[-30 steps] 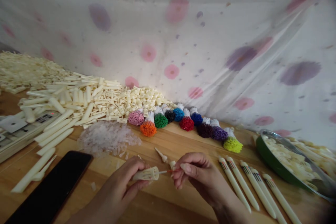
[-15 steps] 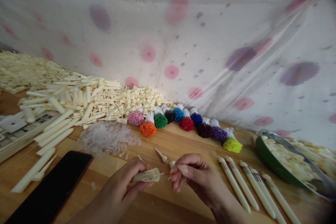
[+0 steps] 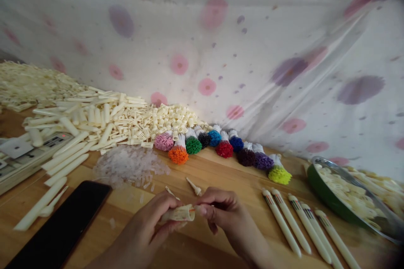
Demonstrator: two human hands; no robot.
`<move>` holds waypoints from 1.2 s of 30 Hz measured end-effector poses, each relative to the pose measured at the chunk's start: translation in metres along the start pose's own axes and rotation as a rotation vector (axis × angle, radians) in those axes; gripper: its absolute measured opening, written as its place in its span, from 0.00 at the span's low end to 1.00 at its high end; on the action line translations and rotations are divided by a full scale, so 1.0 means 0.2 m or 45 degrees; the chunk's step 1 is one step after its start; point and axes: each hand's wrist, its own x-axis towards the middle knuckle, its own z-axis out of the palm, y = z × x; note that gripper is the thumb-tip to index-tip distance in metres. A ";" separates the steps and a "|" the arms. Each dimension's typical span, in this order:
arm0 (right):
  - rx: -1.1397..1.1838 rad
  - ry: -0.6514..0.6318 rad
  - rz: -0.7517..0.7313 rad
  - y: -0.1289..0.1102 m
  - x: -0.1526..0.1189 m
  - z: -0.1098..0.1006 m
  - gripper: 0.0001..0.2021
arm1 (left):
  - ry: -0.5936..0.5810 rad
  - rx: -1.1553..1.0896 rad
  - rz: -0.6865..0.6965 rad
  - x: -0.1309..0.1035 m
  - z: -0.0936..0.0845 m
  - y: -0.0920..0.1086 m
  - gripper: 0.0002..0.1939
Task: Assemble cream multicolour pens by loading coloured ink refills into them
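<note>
My left hand (image 3: 159, 220) holds a short cream slotted pen sleeve (image 3: 179, 214) on its side, its round mouth facing right. At that mouth, the closed fingertips of my right hand (image 3: 221, 211) pinch a thin pen refill; only its orange-red end (image 3: 192, 209) shows at the rim, the rest hidden inside the sleeve. Just behind the hands, a small cream pen tip (image 3: 193, 187) lies on the wooden table, with another thin cream piece (image 3: 172, 193) by my left fingers. Upright bundles of colour-ended refills, including an orange bundle (image 3: 178, 154) and a red bundle (image 3: 224, 149), stand beyond.
Cream pen parts (image 3: 126, 117) are heaped at the back left, with clear plastic bits (image 3: 129, 166) in front. A black phone (image 3: 63, 227) lies at left. Several multicolour pens (image 3: 309, 227) lie at right, near a green bowl (image 3: 325, 195) of cream parts.
My right hand has moved left, up to the sleeve's mouth. The refill's white tube, seen between hand and sleeve before, has slid inside, leaving the orange-red end showing.
</note>
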 end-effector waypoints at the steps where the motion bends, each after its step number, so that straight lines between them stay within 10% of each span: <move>1: -0.039 0.038 -0.006 0.00 0.00 0.02 0.10 | -0.011 0.019 -0.006 0.00 0.00 0.00 0.04; 9: -0.222 0.346 -0.075 0.06 -0.01 0.12 0.15 | 0.051 0.121 0.066 0.00 0.00 0.00 0.10; 24: -0.136 0.204 0.169 0.03 -0.04 0.12 0.23 | 0.122 0.177 0.042 -0.01 0.00 0.00 0.11; 36: -0.857 0.055 -0.385 -0.04 -0.06 0.07 0.10 | 0.087 0.178 0.138 -0.01 0.00 0.02 0.14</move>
